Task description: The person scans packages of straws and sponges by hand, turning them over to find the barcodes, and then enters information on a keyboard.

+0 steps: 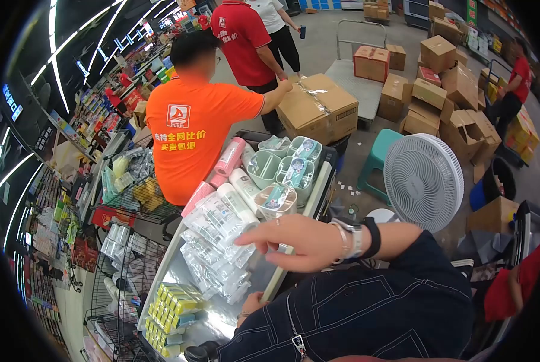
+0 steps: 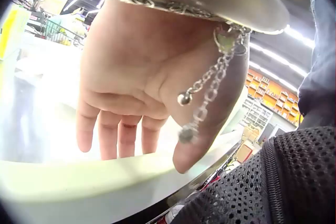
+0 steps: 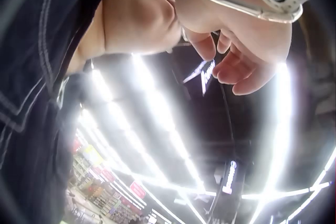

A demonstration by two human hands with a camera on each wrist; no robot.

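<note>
My right hand [image 1: 297,241], with a watch and a bracelet at the wrist, hovers above the near side of the counter. Its fingers hang loosely bent and hold nothing in the right wrist view. Below and beyond it lie clear plastic packets [image 1: 216,256]. Lower down, my left hand [image 1: 254,303] is at the counter's near rim [image 1: 280,274], partly hidden by my dark sleeve. The left wrist view shows this hand's fingers [image 2: 107,134] extended over the pale edge, with a chain bracelet hanging at the wrist. Pale green bins [image 1: 264,169] with labels stand past the packets.
White rolls [image 1: 237,202] and pink rolls [image 1: 229,157] lie beside the bins. Yellow boxes [image 1: 173,304] are stacked at the near left. A person in an orange shirt [image 1: 185,133] touches a large carton [image 1: 318,105]. A white fan [image 1: 424,181] stands right. Wire carts [image 1: 125,271] line the left.
</note>
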